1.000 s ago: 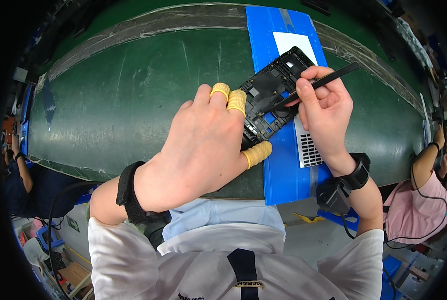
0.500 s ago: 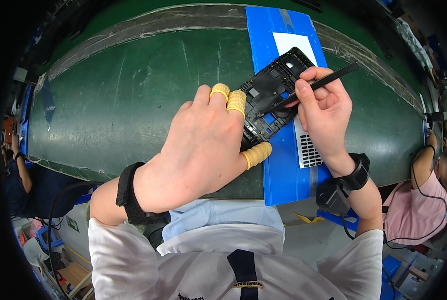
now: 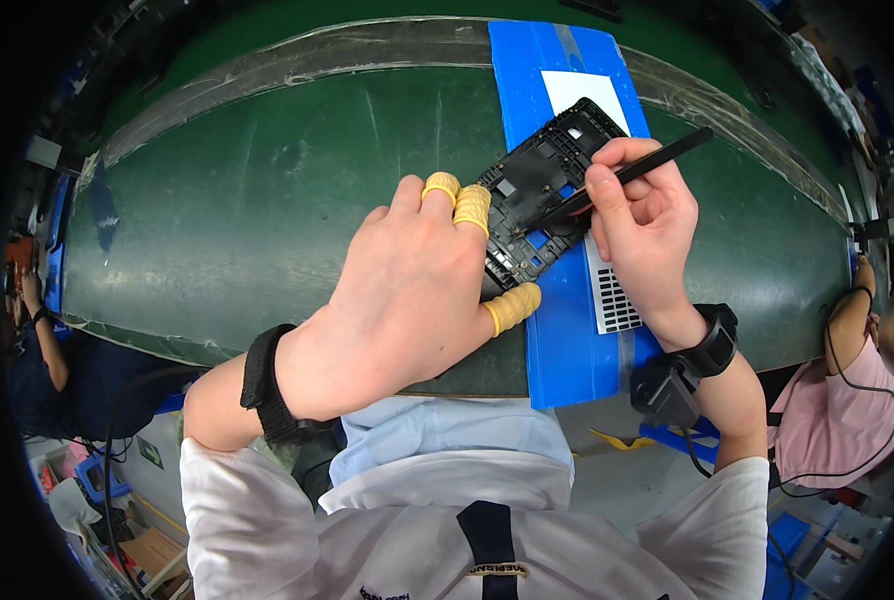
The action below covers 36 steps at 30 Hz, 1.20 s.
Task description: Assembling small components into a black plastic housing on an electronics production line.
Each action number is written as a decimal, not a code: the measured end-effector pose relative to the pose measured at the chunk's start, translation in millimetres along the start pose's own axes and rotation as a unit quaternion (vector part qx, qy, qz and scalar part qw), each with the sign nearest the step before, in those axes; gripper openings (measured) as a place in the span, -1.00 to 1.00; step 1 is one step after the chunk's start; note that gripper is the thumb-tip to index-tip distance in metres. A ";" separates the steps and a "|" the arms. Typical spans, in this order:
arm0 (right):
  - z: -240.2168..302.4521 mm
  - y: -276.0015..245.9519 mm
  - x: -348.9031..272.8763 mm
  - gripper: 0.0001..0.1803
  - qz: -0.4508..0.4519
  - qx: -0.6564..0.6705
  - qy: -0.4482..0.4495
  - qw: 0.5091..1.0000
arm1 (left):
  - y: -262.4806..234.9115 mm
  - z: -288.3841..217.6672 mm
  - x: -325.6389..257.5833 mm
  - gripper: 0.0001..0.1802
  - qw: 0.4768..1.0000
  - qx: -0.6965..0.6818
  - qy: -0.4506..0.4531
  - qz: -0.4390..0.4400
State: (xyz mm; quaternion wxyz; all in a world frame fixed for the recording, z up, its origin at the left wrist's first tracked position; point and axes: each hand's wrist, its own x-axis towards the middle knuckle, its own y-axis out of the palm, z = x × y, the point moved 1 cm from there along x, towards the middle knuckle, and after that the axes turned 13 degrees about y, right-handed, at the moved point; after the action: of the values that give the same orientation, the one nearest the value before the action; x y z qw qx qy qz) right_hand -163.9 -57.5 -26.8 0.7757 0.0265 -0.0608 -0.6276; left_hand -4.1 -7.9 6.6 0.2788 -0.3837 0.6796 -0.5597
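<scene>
A black phone frame (image 3: 544, 182) with small blue parts inside lies tilted on a blue mat (image 3: 567, 330). My left hand (image 3: 407, 290), with yellow finger cots on the thumb and two fingers, grips the frame's left edge. My right hand (image 3: 642, 235) holds a thin black stylus tool (image 3: 667, 155) like a pen, its tip touching the inside of the frame.
The mat lies across a green conveyor belt (image 3: 267, 200). A white sheet (image 3: 579, 90) lies at the mat's far end and a white printed grid card (image 3: 612, 300) under my right wrist. Other people work at the far left (image 3: 32, 310) and far right (image 3: 847, 380).
</scene>
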 end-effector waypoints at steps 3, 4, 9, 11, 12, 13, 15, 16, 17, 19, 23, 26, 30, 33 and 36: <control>2.1 -2.8 -0.2 -0.88 -0.029 0.002 -0.030 0.999 | -0.4 -2.1 0.7 -0.36 1.000 0.005 -0.001 0.001; 2.5 -4.4 0.4 -0.88 -0.042 0.010 -0.041 0.998 | -0.3 -2.9 0.6 -0.37 1.000 0.001 -0.005 0.003; 0.9 -8.6 4.0 -0.89 -0.056 0.038 -0.017 0.998 | 0.9 -8.2 -3.9 -0.45 0.994 0.066 0.032 -0.081; 0.7 -10.8 4.6 -0.90 -0.059 0.043 -0.003 0.997 | -0.5 -12.0 -5.0 -0.48 0.990 0.080 0.052 -0.107; 1.1 -10.1 4.8 -0.90 -0.059 0.051 0.001 0.997 | 0.0 -13.3 -5.9 -0.53 0.991 0.070 0.054 -0.097; 1.2 -9.8 5.1 -0.90 -0.060 0.055 -0.003 0.997 | 0.1 -14.1 -6.3 -0.57 0.993 0.060 0.055 -0.087; 1.6 -10.4 5.3 -0.90 -0.059 0.056 -0.006 0.997 | -0.8 -14.8 -6.5 -0.62 0.993 0.066 0.061 -0.077; 1.5 -11.7 5.5 -0.90 -0.059 0.051 -0.006 0.997 | -0.2 -14.8 -6.6 -0.64 0.994 0.059 0.059 -0.070; 1.8 -11.8 5.6 -0.90 -0.060 0.055 -0.010 0.997 | 0.4 -15.1 -6.6 -0.65 0.995 0.052 0.055 -0.063; 2.7 -10.8 5.5 -0.90 -0.062 0.056 -0.031 0.996 | 0.9 -16.5 -5.4 -0.65 0.993 0.072 0.067 -0.064; 3.9 -14.4 4.5 -0.90 -0.070 0.062 -0.044 0.995 | 3.6 -21.1 -2.6 -0.64 0.990 0.092 0.087 -0.056; 3.1 -19.7 6.0 -0.88 -0.073 0.052 -0.039 0.995 | 2.5 -28.7 -0.3 -0.62 0.990 0.114 0.069 -0.037; 16.5 -32.5 8.8 -0.85 -0.118 0.106 -0.020 0.987 | -11.0 -27.9 -17.0 -0.45 0.992 0.098 0.070 -0.038; 44.3 -48.2 -7.4 -0.85 -0.134 0.080 -0.058 0.986 | -15.4 -24.0 -42.1 -0.22 0.996 0.013 0.014 -0.083; 44.8 -70.2 -24.6 -0.84 -0.141 0.014 -0.065 0.988 | -6.0 -16.4 -66.3 0.04 0.991 -0.078 -0.030 -0.103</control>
State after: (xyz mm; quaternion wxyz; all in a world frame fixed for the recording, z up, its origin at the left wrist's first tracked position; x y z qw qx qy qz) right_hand -242.7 -46.6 7.8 0.6733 0.0050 -0.1159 -0.7302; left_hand 20.3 55.8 12.6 0.2095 -0.4888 0.6693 -0.5189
